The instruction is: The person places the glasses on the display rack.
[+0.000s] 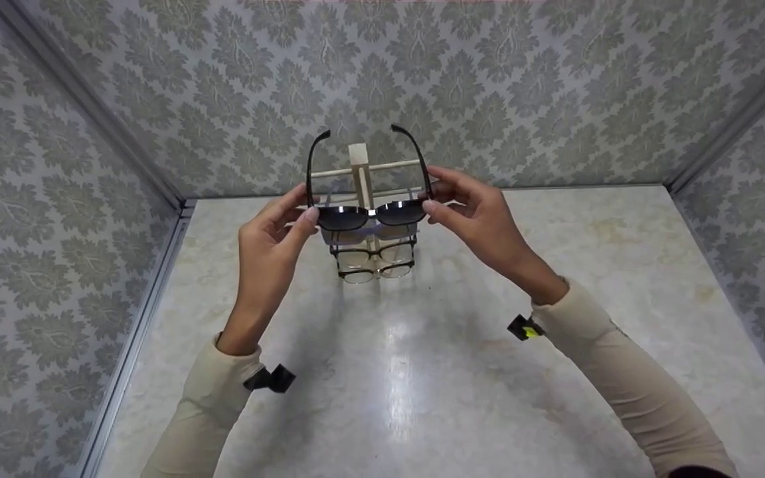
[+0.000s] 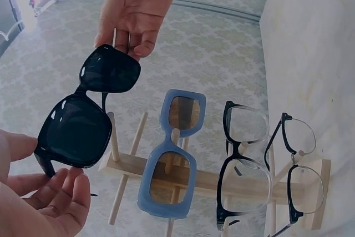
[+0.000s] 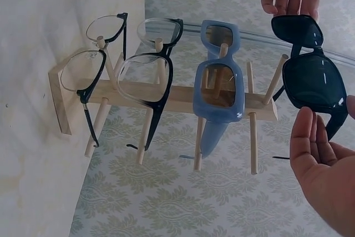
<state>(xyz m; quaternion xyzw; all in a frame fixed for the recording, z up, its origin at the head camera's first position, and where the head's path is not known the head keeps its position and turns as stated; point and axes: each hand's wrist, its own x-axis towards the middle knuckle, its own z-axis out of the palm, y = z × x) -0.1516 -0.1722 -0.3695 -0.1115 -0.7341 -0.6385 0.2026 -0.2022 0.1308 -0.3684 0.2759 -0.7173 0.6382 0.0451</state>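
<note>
Black sunglasses [image 1: 401,212] with dark lenses are held between both hands, temples spread toward the back wall, near the top of a wooden glasses stand [image 1: 358,155]. My left hand [image 1: 271,242] pinches the left hinge end between thumb and fingers. At the other hinge my right hand [image 1: 482,219] grips in the same way. In the right wrist view the sunglasses sit beside the topmost pegs [image 3: 275,79]. Below them on the stand hang blue-framed sunglasses [image 2: 167,184], black-and-clear eyeglasses [image 2: 223,184] and, lowest, half-rim eyeglasses [image 2: 294,192].
The stand rises from a pale marbled table [image 1: 462,398] near its back edge. Patterned wall panels [image 1: 376,79] enclose the back and sides, with metal rails [image 1: 137,358] along the left edge. Small black devices [image 1: 281,378] are strapped at the sleeves.
</note>
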